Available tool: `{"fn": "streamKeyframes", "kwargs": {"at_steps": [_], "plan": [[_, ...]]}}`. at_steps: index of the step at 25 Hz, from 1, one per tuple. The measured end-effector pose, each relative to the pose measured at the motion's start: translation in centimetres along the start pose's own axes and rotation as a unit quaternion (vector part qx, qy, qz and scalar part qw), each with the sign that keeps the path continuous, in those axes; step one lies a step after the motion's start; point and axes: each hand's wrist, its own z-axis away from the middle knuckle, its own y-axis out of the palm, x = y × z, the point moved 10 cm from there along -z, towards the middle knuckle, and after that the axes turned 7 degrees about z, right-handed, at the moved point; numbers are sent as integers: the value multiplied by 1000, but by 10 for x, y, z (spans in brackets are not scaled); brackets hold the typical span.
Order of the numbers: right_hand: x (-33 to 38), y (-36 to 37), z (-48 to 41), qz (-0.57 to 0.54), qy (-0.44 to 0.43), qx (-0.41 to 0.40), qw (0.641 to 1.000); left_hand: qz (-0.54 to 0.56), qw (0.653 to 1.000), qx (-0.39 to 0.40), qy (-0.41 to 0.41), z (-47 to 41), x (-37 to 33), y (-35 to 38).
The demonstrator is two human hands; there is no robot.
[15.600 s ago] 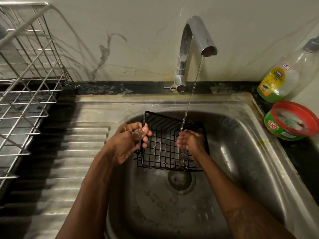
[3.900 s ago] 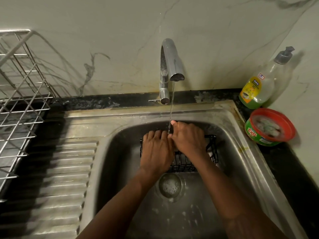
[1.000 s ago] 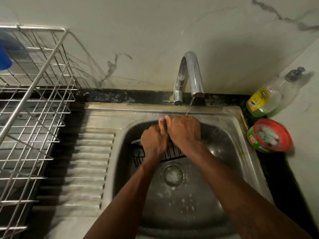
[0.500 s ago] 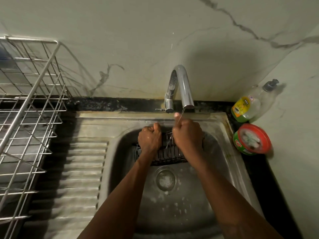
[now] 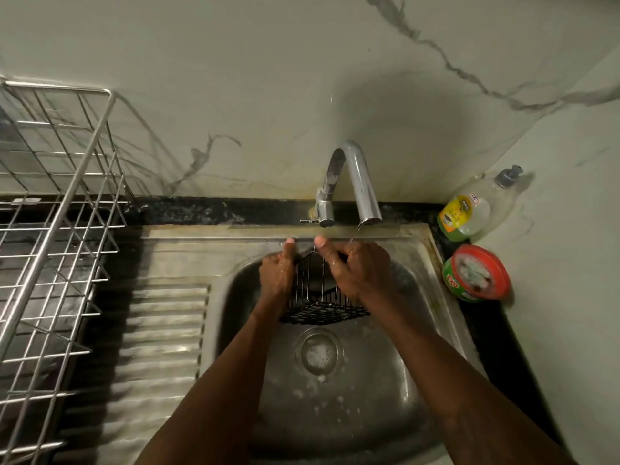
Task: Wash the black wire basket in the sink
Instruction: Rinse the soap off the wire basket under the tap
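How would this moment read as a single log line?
stage: rinsing | left hand: grips black wire basket | right hand: grips basket | tap: thin stream running | place: over sink

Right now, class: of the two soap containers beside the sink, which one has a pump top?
The clear bottle with the yellow label, against the wall. The round green tub nearer the viewer has a red rim and no pump.

The wet black wire basket [image 5: 322,297] is held tilted over the steel sink [image 5: 385,380], under the faucet.
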Motion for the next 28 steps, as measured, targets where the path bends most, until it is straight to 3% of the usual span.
{"fn": "streamKeyframes", "kwargs": {"at_steps": [4,7,10,14,19,23,25,28], "plan": [[-10,5,-16,79,45,16,996,48,993,90,56,26,-34,35],[8,-2,-10,115,49,-46,991,0,992,41,119,29,-59,36],[40,6,15,106,-37,-91,990,15,996,-1,91,19,-51,24],[19,5,29,130,-109,-47,984,-1,998,-13,54,18,-42,26],[-23,-2,-22,153,100,49,982,-13,998,-36,51,16,-43,30],[25,13,4,177,-30,10,984,-10,998,-38,58,10,-42,27],[14,14,14,156,-90,-2,984,-24,998,-14,64,15,-43,29],[-24,-1,6,92,-21,5,996,-6,998,-2,55,22,-46,26]]}}
